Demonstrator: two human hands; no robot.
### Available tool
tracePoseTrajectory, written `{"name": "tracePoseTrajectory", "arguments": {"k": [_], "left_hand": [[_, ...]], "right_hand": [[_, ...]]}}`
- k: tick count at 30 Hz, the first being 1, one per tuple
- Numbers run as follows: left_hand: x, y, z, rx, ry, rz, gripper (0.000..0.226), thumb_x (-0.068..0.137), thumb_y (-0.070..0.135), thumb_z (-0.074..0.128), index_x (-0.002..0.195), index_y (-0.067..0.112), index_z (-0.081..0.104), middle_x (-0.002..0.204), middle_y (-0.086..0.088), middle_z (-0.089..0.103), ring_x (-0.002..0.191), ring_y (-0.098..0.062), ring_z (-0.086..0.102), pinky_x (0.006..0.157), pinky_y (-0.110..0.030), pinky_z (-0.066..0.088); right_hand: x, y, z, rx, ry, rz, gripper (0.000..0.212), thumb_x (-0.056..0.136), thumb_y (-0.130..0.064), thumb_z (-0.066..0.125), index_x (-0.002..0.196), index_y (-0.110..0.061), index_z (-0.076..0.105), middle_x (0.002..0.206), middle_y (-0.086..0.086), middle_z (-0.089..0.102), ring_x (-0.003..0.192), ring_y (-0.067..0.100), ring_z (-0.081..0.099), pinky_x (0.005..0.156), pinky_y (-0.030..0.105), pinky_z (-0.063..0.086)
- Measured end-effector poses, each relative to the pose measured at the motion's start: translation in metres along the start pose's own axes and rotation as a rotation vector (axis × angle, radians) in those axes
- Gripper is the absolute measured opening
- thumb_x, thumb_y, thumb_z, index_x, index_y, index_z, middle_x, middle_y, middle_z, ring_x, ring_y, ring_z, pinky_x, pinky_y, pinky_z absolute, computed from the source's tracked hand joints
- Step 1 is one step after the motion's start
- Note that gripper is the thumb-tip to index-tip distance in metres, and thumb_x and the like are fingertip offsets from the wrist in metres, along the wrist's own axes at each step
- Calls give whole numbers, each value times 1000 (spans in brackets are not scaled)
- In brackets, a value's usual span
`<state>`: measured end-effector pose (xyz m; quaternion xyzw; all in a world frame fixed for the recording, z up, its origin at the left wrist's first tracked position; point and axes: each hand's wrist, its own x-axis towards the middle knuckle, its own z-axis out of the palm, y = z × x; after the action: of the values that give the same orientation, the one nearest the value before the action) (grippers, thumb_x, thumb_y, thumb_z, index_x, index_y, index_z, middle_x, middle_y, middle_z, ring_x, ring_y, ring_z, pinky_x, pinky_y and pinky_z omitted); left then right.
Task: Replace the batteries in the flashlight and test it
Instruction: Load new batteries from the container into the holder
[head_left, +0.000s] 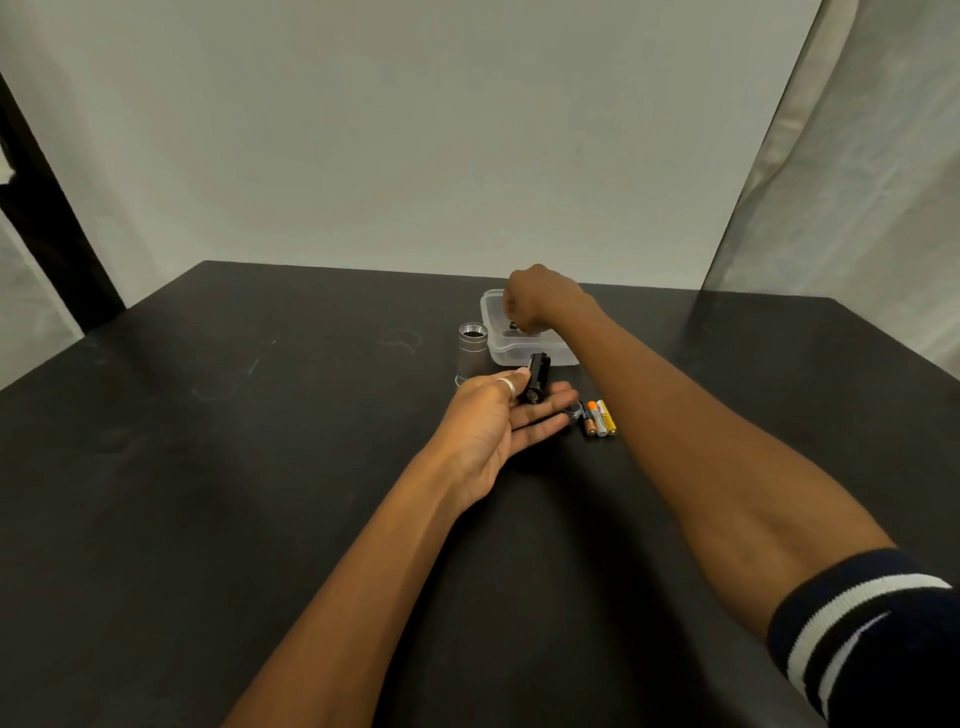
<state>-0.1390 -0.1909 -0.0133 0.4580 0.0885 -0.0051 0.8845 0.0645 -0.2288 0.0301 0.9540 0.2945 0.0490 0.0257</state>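
Reloading is the step in hand. Left hand grips the black battery holder between thumb and fingers. Right hand, closed, reaches into the clear tub near the desk's far edge, apparently pinching a small item. Flashlight body stands beside the tub; three batteries lie just right of the left hand. Next: seat fresh cells by polarity. Left half offers room.

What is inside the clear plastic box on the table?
The right hand reaches into the clear plastic box and covers most of it. Only one small dark item, maybe a battery, shows under the fingers.
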Motion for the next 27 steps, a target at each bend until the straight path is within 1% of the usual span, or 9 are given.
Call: {"name": "tracePoseTrajectory", "arguments": {"k": [5, 9, 11, 13, 17, 19, 22, 24, 27], "left_hand": [[-4, 2, 3, 5, -5, -5, 31, 109, 12, 37, 131, -2, 54, 103, -18, 78, 98, -24, 77, 71, -30, 63], [-6, 4, 4, -5, 3, -22, 31, 109, 11, 35, 130, -2, 53, 102, -20, 78, 97, -24, 77, 71, -31, 63], [-7, 3, 4, 12, 4, -21, 30, 109, 12, 34, 129, 0, 54, 104, -19, 78, 98, -24, 77, 71, -31, 64], [-9, 4, 5, 30, 2, -11, 31, 110, 13, 32, 128, 2, 55, 106, -17, 78, 100, -24, 76, 72, -31, 64], [-12, 4, 5, 50, 7, 16, 33, 109, 13, 31, 128, 5, 57, 108, -16, 78, 102, -23, 75, 73, -30, 63], [-13, 3, 5, 54, 11, 30, 33, 109, 13, 32, 129, 3, 56, 109, -17, 77, 103, -23, 75, 74, -31, 63], [-12, 2, 6, 68, 15, 42, 34, 109, 13, 32, 133, 2, 55, 111, -16, 77, 105, -22, 75, 74, -31, 63], [-12, 2, 6, 76, 15, 52, 35, 110, 13, 32, 133, 3, 55, 112, -15, 77, 105, -21, 75, 73, -30, 63], [-12, 2, 5, 92, -1, 65, 35, 110, 14, 33, 131, 6, 59, 114, -13, 76, 107, -21, 74, 74, -30, 62]], "right_hand": [[-8, 0, -2, 87, 38, 11, 21, 90, 2, 55, 105, -1, 69, 107, 19, 69, 89, 33, 63, 73, 37, 53], [-30, 4, -18, 246, 230, 62, 29, 90, -4, 56, 117, -7, 66, 118, 14, 68, 102, 33, 64, 84, 40, 55], [-52, 6, -27, 457, 358, 66, 30, 91, -6, 58, 118, -12, 69, 116, 8, 71, 104, 28, 67, 86, 35, 54], [-83, 5, -33, 730, 442, 72, 23, 92, -6, 62, 111, -13, 72, 100, 3, 74, 93, 22, 72, 83, 33, 58], [-147, 4, -33, 1242, 418, 93, 20, 95, -6, 68, 115, -7, 71, 92, 9, 75, 84, 21, 76, 68, 26, 61], [-169, 4, -28, 1275, 409, 108, 22, 95, -8, 69, 117, -7, 70, 96, 11, 74, 86, 19, 74, 70, 26, 61], [-188, 5, -19, 1124, 429, 130, 19, 95, -13, 71, 114, -12, 75, 100, 3, 76, 91, 11, 73, 77, 24, 62], [-193, 6, -13, 1037, 429, 134, 19, 96, -13, 69, 113, -15, 78, 103, -3, 77, 92, 4, 71, 82, 16, 57], [-196, 6, -9, 979, 396, 143, 23, 96, -8, 65, 110, -18, 79, 99, -8, 75, 87, -5, 66, 70, 1, 47]]}}
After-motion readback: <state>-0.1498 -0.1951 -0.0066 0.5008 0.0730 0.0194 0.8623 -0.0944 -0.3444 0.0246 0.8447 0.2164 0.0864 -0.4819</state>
